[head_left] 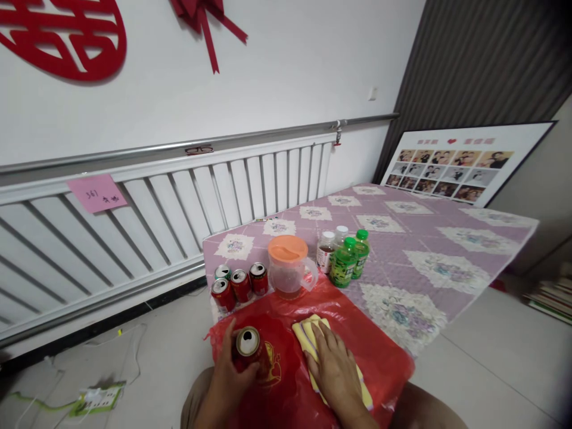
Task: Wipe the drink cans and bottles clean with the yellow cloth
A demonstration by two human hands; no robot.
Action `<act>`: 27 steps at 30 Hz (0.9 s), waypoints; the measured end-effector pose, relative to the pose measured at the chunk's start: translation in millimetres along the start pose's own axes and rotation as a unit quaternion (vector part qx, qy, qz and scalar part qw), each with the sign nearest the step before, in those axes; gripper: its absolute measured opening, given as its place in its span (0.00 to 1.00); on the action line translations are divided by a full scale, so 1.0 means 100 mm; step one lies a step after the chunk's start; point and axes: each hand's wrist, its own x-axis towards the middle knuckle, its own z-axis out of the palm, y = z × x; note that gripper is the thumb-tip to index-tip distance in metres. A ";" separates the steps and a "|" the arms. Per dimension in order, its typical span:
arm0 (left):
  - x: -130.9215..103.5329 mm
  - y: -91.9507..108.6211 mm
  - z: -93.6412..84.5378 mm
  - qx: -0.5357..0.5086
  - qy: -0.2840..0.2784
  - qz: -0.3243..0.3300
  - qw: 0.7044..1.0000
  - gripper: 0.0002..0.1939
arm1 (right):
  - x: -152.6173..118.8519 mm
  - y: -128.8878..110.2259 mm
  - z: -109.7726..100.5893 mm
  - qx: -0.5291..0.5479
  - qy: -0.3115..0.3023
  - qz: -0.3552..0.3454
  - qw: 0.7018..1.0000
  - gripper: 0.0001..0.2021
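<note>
My left hand (pixel 233 366) is wrapped round an opened red can (pixel 248 344), held upright above a red plastic bag (pixel 286 322). Flat on a folded yellow cloth (pixel 308 335) lies my right hand (pixel 333 363), its fingers stretched out; the cloth rests on the bag. Behind my left hand stand several opened cans (pixel 240 286), mostly red, one with a green rim. A clear pitcher (pixel 286 277) with an orange lid is beside them, at the bag's far edge. Two green-capped bottles (pixel 344 262) and two white-capped bottles (pixel 326 250) stand to the pitcher's right.
The table has a purple patterned cloth (pixel 393 232). A white radiator (pixel 250 185) runs along the wall behind it, with a pink note (pixel 97 193). A photo board (pixel 465 161) leans at the back right. A power strip (pixel 100 398) lies on the floor at left.
</note>
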 end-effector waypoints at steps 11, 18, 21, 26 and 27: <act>0.11 -0.04 -0.05 -0.027 -0.030 0.034 0.999 0.52 | 0.00 0.16 0.02 0.096 -0.001 -0.002 0.995 0.29; -0.04 0.23 0.18 0.025 -0.006 0.041 0.999 0.52 | -0.16 -0.09 -0.17 0.203 0.008 -0.036 0.978 0.34; -0.09 0.32 0.35 0.008 -0.029 0.035 0.999 0.53 | -0.23 -0.21 -0.13 0.249 -0.015 -0.064 0.966 0.39; -0.16 0.40 0.70 -0.019 -0.065 0.039 0.997 0.56 | -0.27 -0.27 -0.06 0.280 0.035 -0.033 0.959 0.37; -0.17 0.42 0.76 -0.016 -0.071 0.040 0.997 0.56 | -0.27 -0.26 -0.08 0.284 0.043 -0.023 0.958 0.36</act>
